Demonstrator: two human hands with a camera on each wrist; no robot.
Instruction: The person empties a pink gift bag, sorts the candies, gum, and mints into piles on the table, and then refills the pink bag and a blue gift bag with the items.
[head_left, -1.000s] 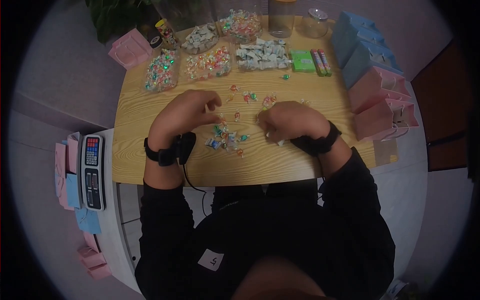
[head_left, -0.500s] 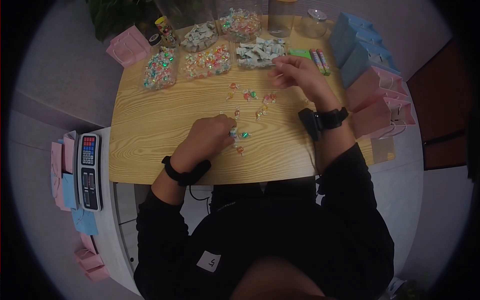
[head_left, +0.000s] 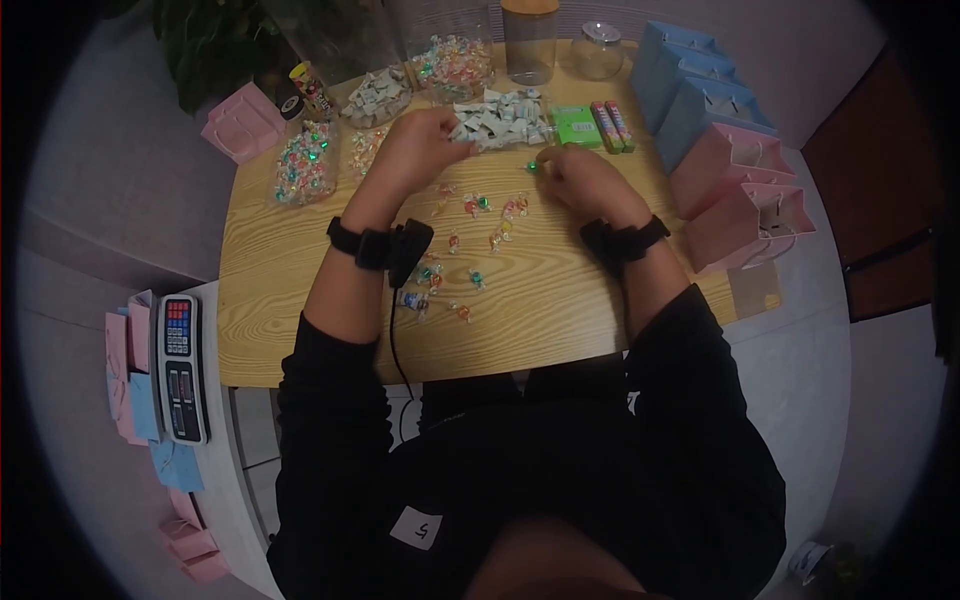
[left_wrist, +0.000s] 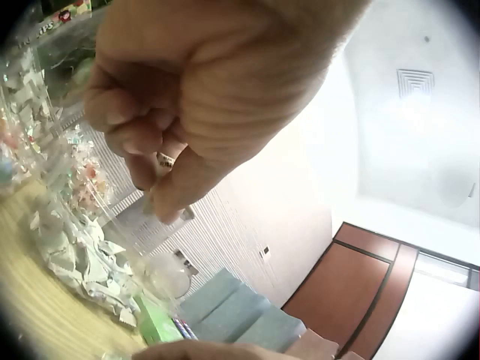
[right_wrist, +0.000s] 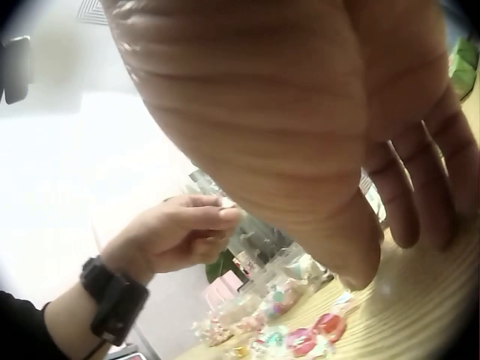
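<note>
Between left thumb and fingertips, my left hand [head_left: 425, 150] pinches a small white wrapped candy [left_wrist: 164, 160], mostly covered by the fingers. The hand is raised beside the clear tray of white wrapped candies [head_left: 500, 122]. My right hand [head_left: 592, 185] is low over the table with its fingers loosely extended, their tips near a green wrapped candy [head_left: 532, 167]. In the right wrist view those fingers [right_wrist: 397, 202] point down at the wood with gaps between them. Loose candies [head_left: 478, 204] in clear twisted wrappers are scattered between the forearms, with a blue-and-white one [head_left: 413, 301] nearer the front.
Behind the hands stand tubs of colourful candies [head_left: 305, 165], a green box [head_left: 575, 127], candy sticks [head_left: 612, 127] and a lidded glass jar [head_left: 598, 52]. Blue bags [head_left: 715, 115] and pink bags [head_left: 750, 225] line the right edge. A scale [head_left: 182, 370] sits on the left side table.
My left hand has gone from the loose candies near the front to the tray of white candies at the back. My right hand has come down from beside that tray to the green candy.
</note>
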